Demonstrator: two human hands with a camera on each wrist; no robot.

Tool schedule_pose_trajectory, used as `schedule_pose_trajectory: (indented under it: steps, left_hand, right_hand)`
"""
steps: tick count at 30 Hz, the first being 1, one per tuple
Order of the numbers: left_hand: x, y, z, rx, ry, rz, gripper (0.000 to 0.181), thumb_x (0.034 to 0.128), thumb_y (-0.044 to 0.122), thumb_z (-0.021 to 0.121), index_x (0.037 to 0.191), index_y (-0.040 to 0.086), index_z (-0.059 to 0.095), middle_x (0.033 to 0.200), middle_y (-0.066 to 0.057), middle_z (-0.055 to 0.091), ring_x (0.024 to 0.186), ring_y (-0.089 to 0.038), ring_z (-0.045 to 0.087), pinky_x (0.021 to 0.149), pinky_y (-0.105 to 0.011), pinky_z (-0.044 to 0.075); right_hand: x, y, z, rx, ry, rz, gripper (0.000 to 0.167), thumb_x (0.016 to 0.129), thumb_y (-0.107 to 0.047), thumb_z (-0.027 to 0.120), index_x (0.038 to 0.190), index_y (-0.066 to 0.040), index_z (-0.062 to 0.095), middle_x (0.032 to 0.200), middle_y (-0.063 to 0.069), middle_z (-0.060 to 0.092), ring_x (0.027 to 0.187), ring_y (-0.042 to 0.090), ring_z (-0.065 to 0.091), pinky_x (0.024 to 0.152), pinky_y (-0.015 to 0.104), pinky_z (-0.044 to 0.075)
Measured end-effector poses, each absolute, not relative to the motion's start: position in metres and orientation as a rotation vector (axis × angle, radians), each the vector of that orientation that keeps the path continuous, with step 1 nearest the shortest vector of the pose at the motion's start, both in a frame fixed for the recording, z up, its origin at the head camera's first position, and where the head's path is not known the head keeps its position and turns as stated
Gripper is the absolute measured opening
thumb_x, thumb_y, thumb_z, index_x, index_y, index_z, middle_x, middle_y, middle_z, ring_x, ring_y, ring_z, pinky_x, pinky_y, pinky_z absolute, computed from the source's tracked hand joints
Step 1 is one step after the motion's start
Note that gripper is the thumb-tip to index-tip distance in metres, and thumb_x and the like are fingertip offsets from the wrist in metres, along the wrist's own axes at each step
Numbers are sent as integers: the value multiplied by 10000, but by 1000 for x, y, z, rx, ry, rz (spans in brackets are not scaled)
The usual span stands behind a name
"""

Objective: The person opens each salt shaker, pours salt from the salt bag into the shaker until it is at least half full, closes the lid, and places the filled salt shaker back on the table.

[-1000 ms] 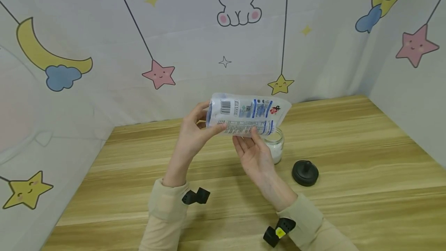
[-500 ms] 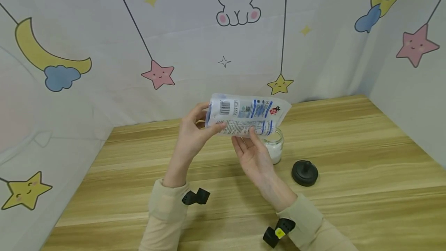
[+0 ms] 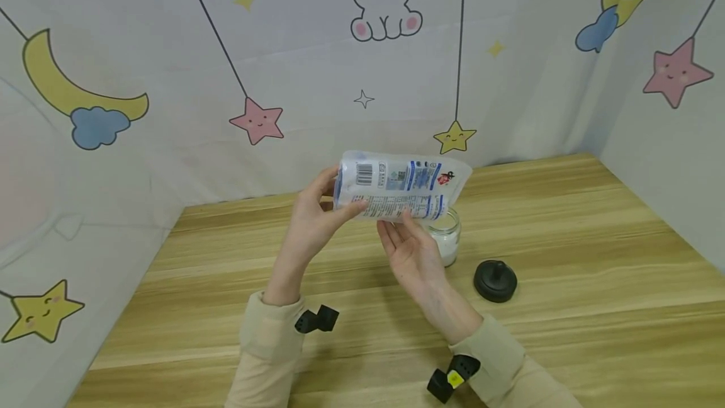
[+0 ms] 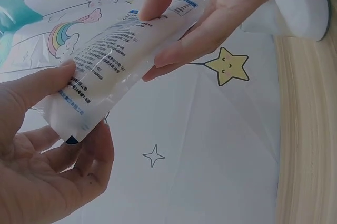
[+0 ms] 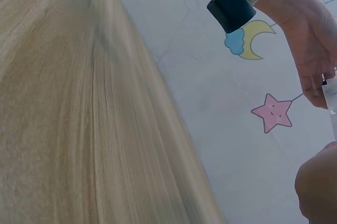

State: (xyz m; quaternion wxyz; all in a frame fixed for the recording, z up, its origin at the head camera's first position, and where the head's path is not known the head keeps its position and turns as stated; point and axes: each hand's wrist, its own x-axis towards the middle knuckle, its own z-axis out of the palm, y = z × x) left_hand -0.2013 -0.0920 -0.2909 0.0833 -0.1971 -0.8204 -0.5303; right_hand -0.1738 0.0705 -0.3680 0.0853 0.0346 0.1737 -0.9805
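Note:
A white plastic pouch (image 3: 391, 175) with blue print and a barcode hangs tilted above the table, its sealed end to the right. My left hand (image 3: 310, 222) grips the left end, thumb across the front and fingers behind. Lower down, my right hand (image 3: 416, 257) pinches the bottom edge between thumb and fingers, which the left wrist view confirms on both sides of the pouch (image 4: 113, 63). Behind the right hand stands a lidless glass jar (image 3: 449, 245) of white contents, partly hidden by the pouch. Only a sliver of pouch (image 5: 330, 95) enters the right wrist view.
A black round lid (image 3: 495, 282) with a knob lies on the wooden table (image 3: 595, 257), right of the jar. White cloth (image 3: 317, 68) printed with stars, moons and a rabbit hangs behind and at the sides. A black wrist camera (image 3: 317, 319) is strapped to the left sleeve.
Both hands keep their hold on the pouch and stay almost still. The head view has shifted very slightly; jar and lid stay where they were.

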Motion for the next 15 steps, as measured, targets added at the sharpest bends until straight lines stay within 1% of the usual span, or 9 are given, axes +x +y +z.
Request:
schedule_pose_trajectory:
  steps: [5,8,11,15]
  left_hand:
    - [-201,-93,-291,-628,-2511,-1574,621,877,180,705,1435,198,435,1177,-108,642,999,-235,618,811,-351,541]
    - [-201,-93,-291,-653,-2523,-1569,640,888,172,690,1457,210,401,1195,-117,640,1014,-251,634,819,-371,552]
    - [-201,-93,-291,-682,-2543,-1550,690,881,133,692,1480,209,358,1225,-122,627,1043,-261,631,820,-385,558]
    - [-201,-92,-293,-723,-2548,-1541,797,845,42,707,1508,203,296,1280,-142,598,1091,-292,616,826,-400,562]
  right_hand:
    - [-174,70,-367,105,478,-2920,308,985,-212,527,1284,-239,453,1201,-47,642,1185,88,574,1083,236,399]
    - [-174,70,-367,98,467,-2917,328,985,-210,526,1300,-244,440,1220,-51,633,1206,86,561,1086,233,395]
    - [-174,70,-367,103,460,-2918,333,985,-202,524,1304,-241,435,1222,-50,626,1216,87,552,1085,231,395]
    - [-175,71,-368,116,440,-2922,330,985,-195,523,1301,-236,437,1216,-46,620,1228,92,539,1082,230,398]
